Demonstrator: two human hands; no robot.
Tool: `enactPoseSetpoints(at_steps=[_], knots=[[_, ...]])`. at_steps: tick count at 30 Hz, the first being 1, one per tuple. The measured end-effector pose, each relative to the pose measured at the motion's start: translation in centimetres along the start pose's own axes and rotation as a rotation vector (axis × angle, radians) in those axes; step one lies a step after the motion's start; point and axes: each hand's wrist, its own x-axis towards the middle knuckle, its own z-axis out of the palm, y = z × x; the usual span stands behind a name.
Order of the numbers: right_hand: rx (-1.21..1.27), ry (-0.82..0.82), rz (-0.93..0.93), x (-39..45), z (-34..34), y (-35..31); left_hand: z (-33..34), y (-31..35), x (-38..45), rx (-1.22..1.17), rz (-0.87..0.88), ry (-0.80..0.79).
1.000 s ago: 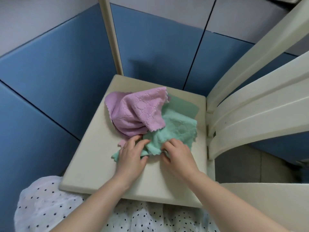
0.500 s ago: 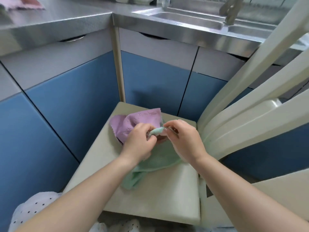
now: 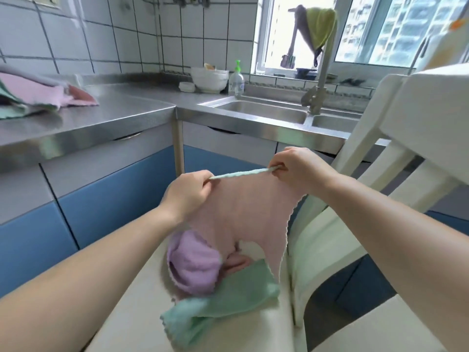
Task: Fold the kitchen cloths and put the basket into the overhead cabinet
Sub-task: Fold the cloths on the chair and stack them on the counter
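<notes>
A: What are the hands doing?

B: Both are up over the chair seat (image 3: 132, 301). The left hand (image 3: 187, 193) pinches one top corner of a cloth (image 3: 243, 214), the right hand (image 3: 297, 168) pinches the other, and the top edge runs taut between them.

A: Which colour is that cloth?

B: The face toward the camera is pale pink; the top edge shows a thin green line. It hangs down from the two corners, and its right edge is scalloped, falling close to the chair back (image 3: 355, 174).

A: Does its bottom reach the seat?

B: I cannot tell for sure; the lower part merges with the pile there.

A: What is in the pile?

B: A lilac cloth (image 3: 193, 262), bunched, and a green cloth (image 3: 218, 295) lying partly over the seat's near right part, one corner toward the front edge. The two touch.

A: Room around the hands?

B: The blue cabinet fronts (image 3: 106, 199) stand behind and to the left, the chair back close on the right. Above, the steel counter (image 3: 121, 110) has a bare stretch between a stack of cloths (image 3: 43, 95) at far left and the sink (image 3: 266, 110). Bowls (image 3: 209, 81) and a pump bottle (image 3: 236, 81) sit at the wall beside the sink.
</notes>
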Motion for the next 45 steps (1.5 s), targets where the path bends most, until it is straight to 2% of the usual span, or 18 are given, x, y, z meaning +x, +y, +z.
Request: enactPoseSetpoints(at_steps=[5, 9, 11, 14, 17, 20, 23, 26, 31, 35, 39, 41, 45], knots=[[-0.051, 0.084, 0.083, 1.5, -2.4, 0.4, -4.2, 0.2, 2.1, 0.047, 0.165, -0.100], [0.069, 0.138, 0.159, 2.3, -2.5, 0.2, -6.7, 0.0, 3.7, 0.124, 0.108, -0.111], [0.078, 0.149, 0.183, 3.0, -2.4, -0.4, -7.8, -0.2, 4.4, 0.119, 0.056, -0.053], [0.178, 0.265, 0.263, 4.0, -2.2, -1.6, -9.3, -0.6, 5.1, 0.087, 0.060, 0.140], [0.293, 0.352, 0.271, 4.3, -1.7, -2.5, -10.7, -1.1, 4.6, 0.103, 0.176, 0.314], [0.408, 0.411, 0.271, 2.8, -0.9, -3.4, -12.1, -1.8, 2.9, 0.123, 0.317, 0.363], [0.651, 0.434, 0.313, 0.1, 0.9, -4.5, -12.4, -3.0, 0.1, 0.130, 0.390, 0.289], [0.910, 0.448, 0.368, -3.5, 3.6, -5.9, -11.4, -3.9, -3.8, 0.068, 0.386, 0.140], [0.947, 0.339, 0.388, -12.3, 8.3, -7.8, -8.3, -5.4, -11.7, -0.090, 0.286, -0.120], [0.916, 0.097, 0.414, -19.0, 12.6, -8.4, -4.6, -6.5, -18.1, -0.150, 0.042, -0.378], [0.784, -0.118, 0.431, -22.6, 15.5, -8.5, -0.9, -7.7, -22.7, -0.157, -0.178, -0.584], [0.750, -0.184, 0.453, -23.3, 16.6, -8.4, 0.2, -8.5, -24.1, -0.166, -0.234, -0.609], [0.786, -0.179, 0.542, -22.9, 18.0, -7.9, 0.9, -9.5, -25.5, -0.252, -0.359, -0.498]])
